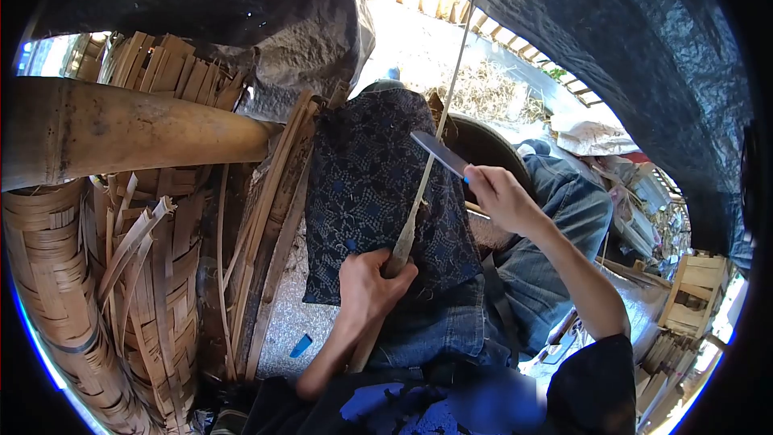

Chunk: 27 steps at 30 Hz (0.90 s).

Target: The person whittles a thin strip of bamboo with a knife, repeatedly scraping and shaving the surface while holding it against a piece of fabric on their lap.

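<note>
Left hand (366, 282) is clamping a bamboo strip (419, 193) against the patterned cloth (362, 185), its length running up and away; right hand (499, 197) is gripping a knife (439, 153) across the strip, above the left hand.

Long thin bamboo strip (424, 181), pale tan, runs steeply upward across the lap over a dark patterned cloth (378, 193). Knife (440, 154), flat grey blade, lies angled against the strip, edge probably touching it.
</note>
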Motion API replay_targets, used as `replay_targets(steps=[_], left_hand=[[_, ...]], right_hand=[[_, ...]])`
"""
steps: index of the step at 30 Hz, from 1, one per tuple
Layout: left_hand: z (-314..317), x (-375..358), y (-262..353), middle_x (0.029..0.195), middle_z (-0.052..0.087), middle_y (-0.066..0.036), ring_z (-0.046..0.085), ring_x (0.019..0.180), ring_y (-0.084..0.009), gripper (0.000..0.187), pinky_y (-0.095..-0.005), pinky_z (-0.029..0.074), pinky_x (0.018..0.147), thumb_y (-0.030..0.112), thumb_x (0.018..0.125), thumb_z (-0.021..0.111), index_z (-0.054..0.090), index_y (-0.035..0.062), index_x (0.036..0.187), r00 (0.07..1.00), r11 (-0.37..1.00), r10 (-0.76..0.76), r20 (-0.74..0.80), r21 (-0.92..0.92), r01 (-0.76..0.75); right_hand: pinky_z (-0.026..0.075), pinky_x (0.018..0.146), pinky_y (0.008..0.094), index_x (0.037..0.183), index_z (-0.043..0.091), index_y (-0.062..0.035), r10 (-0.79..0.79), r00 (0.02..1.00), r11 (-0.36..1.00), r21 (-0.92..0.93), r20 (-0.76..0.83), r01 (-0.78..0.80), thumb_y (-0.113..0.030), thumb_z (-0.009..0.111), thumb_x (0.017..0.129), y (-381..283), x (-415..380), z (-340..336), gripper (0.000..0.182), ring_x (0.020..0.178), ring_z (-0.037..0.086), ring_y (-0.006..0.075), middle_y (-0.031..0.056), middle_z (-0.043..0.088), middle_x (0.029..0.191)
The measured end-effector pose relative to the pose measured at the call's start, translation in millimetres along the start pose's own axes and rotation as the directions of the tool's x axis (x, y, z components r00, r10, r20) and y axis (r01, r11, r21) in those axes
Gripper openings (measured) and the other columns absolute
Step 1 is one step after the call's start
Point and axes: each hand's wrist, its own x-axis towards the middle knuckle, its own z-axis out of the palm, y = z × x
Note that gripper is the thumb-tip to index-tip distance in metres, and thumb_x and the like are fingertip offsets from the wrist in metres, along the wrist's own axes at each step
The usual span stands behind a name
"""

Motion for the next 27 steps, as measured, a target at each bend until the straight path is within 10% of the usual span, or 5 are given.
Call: replay_targets(steps=[10, 13, 19, 25, 27], left_hand=[[-2, 1, 5, 0.044, 0.048, -0.008, 0.043, 0.042, -0.0078, 0.028, -0.0298, 0.034, 0.041, 0.019, 0.069, 0.070, 0.059, -0.0055, 0.060, 1.000, 1.000, -0.014, 0.009, -0.003, 0.014], [-6, 2, 6, 0.052, 0.056, -0.018, 0.060, 0.048, -0.0296, 0.028, -0.0361, 0.045, 0.049, 0.023, 0.068, 0.071, 0.062, -0.0036, 0.063, 0.996, 0.998, -0.063, 0.058, 0.030, 0.062], [-3, 2, 2, 0.044, 0.049, -0.010, 0.046, 0.043, -0.0081, 0.029, -0.0298, 0.036, 0.042, 0.019, 0.068, 0.070, 0.059, -0.0062, 0.060, 0.998, 0.999, -0.041, 0.037, 0.008, 0.041], [-2, 0, 3, 0.051, 0.055, -0.018, 0.058, 0.046, -0.0308, 0.030, -0.0366, 0.044, 0.048, 0.024, 0.067, 0.071, 0.061, -0.0039, 0.063, 0.999, 0.996, -0.034, 0.030, 0.087, 0.032], [-1, 3, 1, 0.045, 0.050, -0.009, 0.047, 0.043, -0.0084, 0.030, -0.0297, 0.037, 0.043, 0.020, 0.069, 0.071, 0.060, -0.0066, 0.062, 1.000, 1.000, -0.016, 0.016, -0.010, 0.016]], right_hand=[[0.035, 0.046, 0.0333, 0.071, 0.050, 0.0009, 0.106, 0.990, 0.991, 0.065, 0.093, -0.113, -0.036, 0.041, 0.100, -7, -6, 6, 0.048, 0.050, 0.039, 0.0091, 0.0045, 0.039, 0.055], [0.035, 0.045, 0.0338, 0.067, 0.048, -0.0004, -0.011, 0.971, 1.000, -0.019, 0.240, 0.016, -0.040, 0.041, 0.099, -16, -36, 23, 0.051, 0.048, 0.039, 0.0102, 0.0026, 0.037, 0.051], [0.037, 0.046, 0.0325, 0.071, 0.051, 0.0011, 0.130, 0.955, 0.975, 0.141, 0.266, -0.172, -0.037, 0.040, 0.099, -11, -12, 10, 0.049, 0.050, 0.042, 0.0101, 0.0032, 0.040, 0.052], [0.038, 0.047, 0.0355, 0.075, 0.055, 0.0023, -0.005, 0.950, 0.993, -0.107, 0.313, 0.041, -0.035, 0.041, 0.099, -18, -26, 9, 0.046, 0.050, 0.048, 0.0174, 0.0107, 0.048, 0.055], [0.039, 0.048, 0.0364, 0.077, 0.055, 0.0028, 0.311, 0.863, 0.878, 0.228, 0.398, -0.422, -0.033, 0.041, 0.099, -26, -18, -2, 0.044, 0.051, 0.048, 0.0175, 0.0133, 0.050, 0.056]])
